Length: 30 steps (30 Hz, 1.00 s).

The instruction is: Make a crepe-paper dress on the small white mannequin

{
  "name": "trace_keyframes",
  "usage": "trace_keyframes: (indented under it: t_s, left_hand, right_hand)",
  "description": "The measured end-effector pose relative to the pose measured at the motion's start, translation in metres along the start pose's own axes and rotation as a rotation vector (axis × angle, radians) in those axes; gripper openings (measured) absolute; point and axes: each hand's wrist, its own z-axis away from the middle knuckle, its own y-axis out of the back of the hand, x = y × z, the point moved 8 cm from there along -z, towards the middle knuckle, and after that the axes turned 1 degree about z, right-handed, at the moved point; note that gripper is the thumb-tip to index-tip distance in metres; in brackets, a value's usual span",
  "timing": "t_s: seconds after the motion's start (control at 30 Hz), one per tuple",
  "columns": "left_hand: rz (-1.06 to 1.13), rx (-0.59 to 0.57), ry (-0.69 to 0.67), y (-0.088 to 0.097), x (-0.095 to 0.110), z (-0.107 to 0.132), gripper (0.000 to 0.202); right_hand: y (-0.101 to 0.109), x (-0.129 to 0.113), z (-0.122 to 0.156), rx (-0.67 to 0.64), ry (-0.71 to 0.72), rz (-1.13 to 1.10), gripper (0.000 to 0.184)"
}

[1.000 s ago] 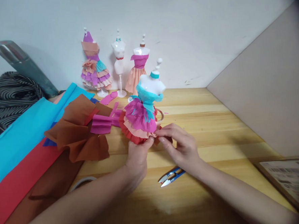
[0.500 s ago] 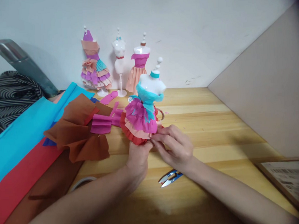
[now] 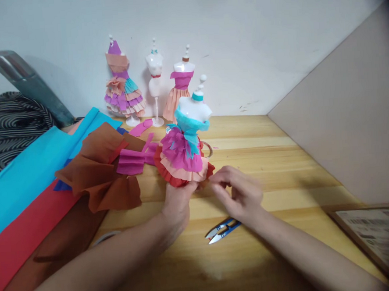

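Observation:
A small white mannequin wears a paper dress with a turquoise bodice and a ruffled skirt in magenta, peach and red. It leans slightly. My left hand is closed around its lower part, beneath the skirt, where the stand is hidden. My right hand is just right of the skirt's hem, with thumb and forefinger in a pinch. Whatever lies between those fingertips is too small to make out. Thread snips with blue handles rest on the table below my right hand.
Three more mannequins stand by the wall, one in a tiered dress. On the left are a brown crepe paper piece, turquoise sheets and magenta scraps. A tape roll sits behind the skirt; a framed board lies far right.
My right hand has moved right, away from the peach hem, and the red ruffle at the skirt's right side now shows more. The mannequin has shifted slightly left in view.

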Motion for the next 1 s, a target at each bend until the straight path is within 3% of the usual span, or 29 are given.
trace_keyframes:
  t_s: [0.1,0.2,0.33,0.47,0.57,0.67,0.8,1.0]
  left_hand:
    - [0.003,-0.069,0.017,-0.006,-0.002,0.0,0.056]
    - [-0.002,-0.083,0.025,-0.006,-0.004,-0.001,0.054]
    - [-0.001,-0.017,0.016,0.0,-0.003,-0.003,0.054]
    - [-0.031,-0.033,0.054,-0.002,-0.003,-0.001,0.058]
    - [-0.06,-0.027,0.079,-0.002,-0.004,0.001,0.06]
    - [-0.073,-0.049,0.061,-0.004,-0.003,0.001,0.054]
    - [-0.053,-0.022,0.075,-0.001,-0.006,0.002,0.054]
    - [-0.009,-0.017,0.133,-0.003,-0.006,0.009,0.054]
  right_hand:
    - [0.0,0.008,-0.004,0.037,-0.138,0.03,0.008]
    - [-0.012,0.01,-0.004,-0.01,-0.098,0.109,0.011]
    - [-0.02,0.017,0.001,-0.094,-0.099,0.121,0.018]
    - [0.0,0.018,-0.006,-0.045,-0.162,0.041,0.019]
    - [0.026,0.015,-0.027,0.099,-0.207,-0.06,0.004]
    - [0.039,0.006,-0.057,0.153,-0.178,-0.146,0.027]
    - [0.036,-0.007,-0.096,0.122,-0.104,-0.164,0.04]
    - [0.025,-0.014,-0.126,0.139,-0.075,-0.088,0.024]
